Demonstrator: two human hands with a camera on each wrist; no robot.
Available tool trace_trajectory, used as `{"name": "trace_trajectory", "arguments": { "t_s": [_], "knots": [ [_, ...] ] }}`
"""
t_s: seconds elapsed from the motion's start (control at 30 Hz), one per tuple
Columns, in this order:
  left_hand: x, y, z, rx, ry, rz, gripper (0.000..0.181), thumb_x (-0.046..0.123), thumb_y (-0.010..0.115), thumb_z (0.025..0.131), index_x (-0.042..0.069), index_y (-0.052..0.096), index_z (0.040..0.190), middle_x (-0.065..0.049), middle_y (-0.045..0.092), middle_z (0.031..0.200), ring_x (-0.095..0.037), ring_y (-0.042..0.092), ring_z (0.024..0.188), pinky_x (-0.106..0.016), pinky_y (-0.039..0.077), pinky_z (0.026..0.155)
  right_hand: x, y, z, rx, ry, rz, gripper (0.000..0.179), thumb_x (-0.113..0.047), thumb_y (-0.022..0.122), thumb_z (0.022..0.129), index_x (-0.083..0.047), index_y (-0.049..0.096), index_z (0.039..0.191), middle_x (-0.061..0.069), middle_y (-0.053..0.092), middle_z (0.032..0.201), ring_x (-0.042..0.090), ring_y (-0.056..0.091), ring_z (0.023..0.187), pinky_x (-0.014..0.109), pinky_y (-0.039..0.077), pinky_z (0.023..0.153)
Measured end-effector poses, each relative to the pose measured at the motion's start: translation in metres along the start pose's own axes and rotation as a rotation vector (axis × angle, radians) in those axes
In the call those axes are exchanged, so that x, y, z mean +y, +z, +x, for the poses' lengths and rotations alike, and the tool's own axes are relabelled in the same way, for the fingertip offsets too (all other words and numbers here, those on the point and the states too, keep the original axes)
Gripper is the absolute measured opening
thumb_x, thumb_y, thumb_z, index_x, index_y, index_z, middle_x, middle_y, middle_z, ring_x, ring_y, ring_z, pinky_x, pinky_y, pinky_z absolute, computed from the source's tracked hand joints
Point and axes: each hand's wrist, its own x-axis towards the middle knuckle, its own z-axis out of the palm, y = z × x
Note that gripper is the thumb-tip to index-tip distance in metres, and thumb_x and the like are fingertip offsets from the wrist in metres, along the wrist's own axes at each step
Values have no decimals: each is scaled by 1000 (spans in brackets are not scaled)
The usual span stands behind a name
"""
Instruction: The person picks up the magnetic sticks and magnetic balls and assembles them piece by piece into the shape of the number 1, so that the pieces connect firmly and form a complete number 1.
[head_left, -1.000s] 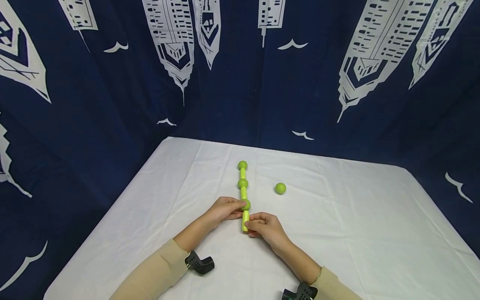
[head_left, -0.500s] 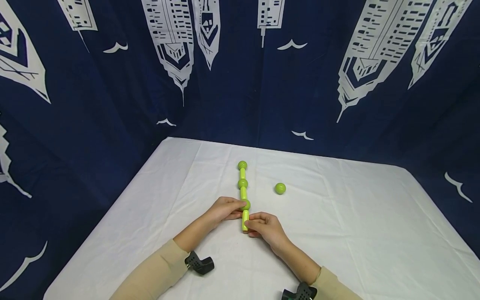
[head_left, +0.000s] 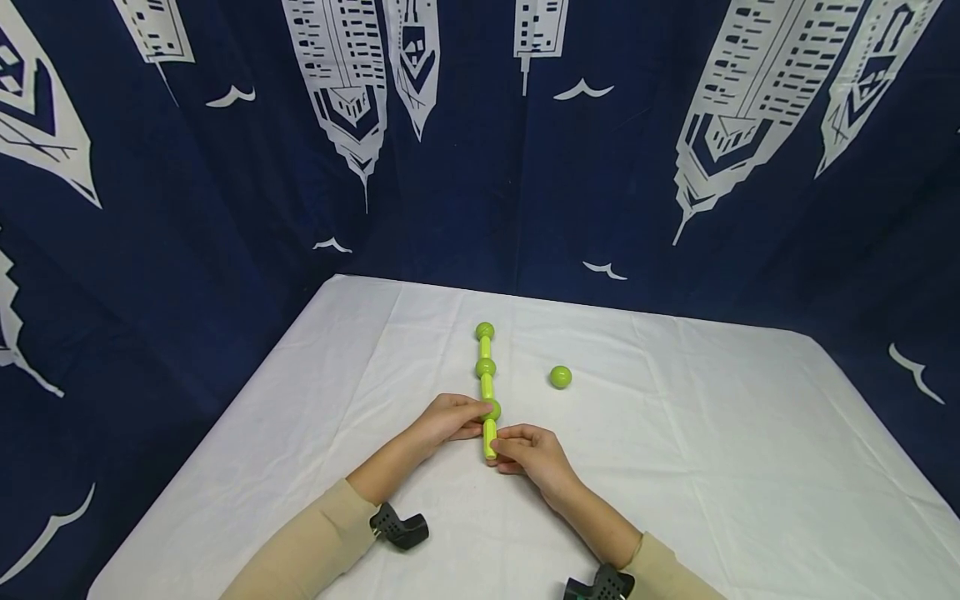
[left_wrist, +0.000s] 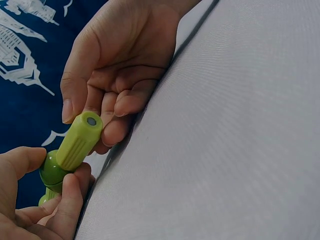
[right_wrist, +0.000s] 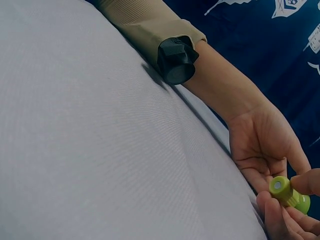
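Observation:
A straight chain of lime-green balls and sticks runs down the white table in the head view. Its far ball (head_left: 485, 331) and middle ball (head_left: 486, 367) are joined by short sticks. My left hand (head_left: 452, 418) pinches the nearest ball (left_wrist: 52, 171) of the chain between thumb and fingers. My right hand (head_left: 531, 454) pinches the ridged stick (left_wrist: 80, 141) at the near end, which meets that ball. A small grey round spot, like a magnet, shows in the stick's bare end face. One loose green ball (head_left: 560, 377) lies apart, right of the chain.
A white cloth (head_left: 712, 467) with light creases covers the table. Dark blue curtains (head_left: 480, 183) printed with white buildings and birds hang behind and at the sides. Black camera mounts (head_left: 400, 527) sit at both wrists.
The near stick has shifted very slightly forward, toward the ball in my left hand, with my right fingers moving along. My left hand and the loose ball have hardly moved.

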Motion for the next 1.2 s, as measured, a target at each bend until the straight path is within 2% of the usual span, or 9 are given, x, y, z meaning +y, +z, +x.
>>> {"name": "trace_trajectory", "arguments": {
  "t_s": [0.3,0.5,0.63,0.8,1.0,1.2],
  "knots": [
    [-2,0,1,0,1,-5,40,22,68,93,-11,63,114,-10,68,95,-8,65,75,-24,58,78,1,-1,0,-31,-9,-17,34,-6,67,88,16,55,112,11,71,86,18,71,75,24,59,67],
    [-3,-1,2,-5,-15,-3,41,23,68,93,-12,62,114,-11,68,95,-10,65,77,-23,58,78,3,-1,1,-61,8,-37,35,-7,68,87,15,54,111,11,70,81,15,70,69,21,58,62],
    [-4,-1,1,0,-12,-4,41,23,68,93,-12,62,114,-11,68,95,-9,65,77,-23,58,78,4,0,0,-53,6,-33,34,-7,69,87,14,54,110,11,70,80,15,69,67,21,58,61],
    [-5,-1,-2,18,-21,2,42,24,68,93,-12,63,114,-10,68,93,-10,65,76,-24,58,78,5,2,-1,-44,18,-10,36,-7,70,87,14,54,112,13,71,82,16,70,68,21,58,62],
    [-4,-1,-8,-9,1,-14,43,26,67,94,-13,63,110,-9,69,88,-10,67,73,-24,58,77,4,0,-3,-40,15,18,36,-5,69,88,14,53,113,15,71,86,16,70,69,22,59,63],
    [-4,-5,-13,-12,-33,-37,37,23,67,93,-12,65,105,-8,71,81,-10,69,70,-20,58,70,2,-1,-2,-47,8,18,36,-5,69,88,15,53,114,14,71,85,16,70,69,22,59,63]
  ]
}}
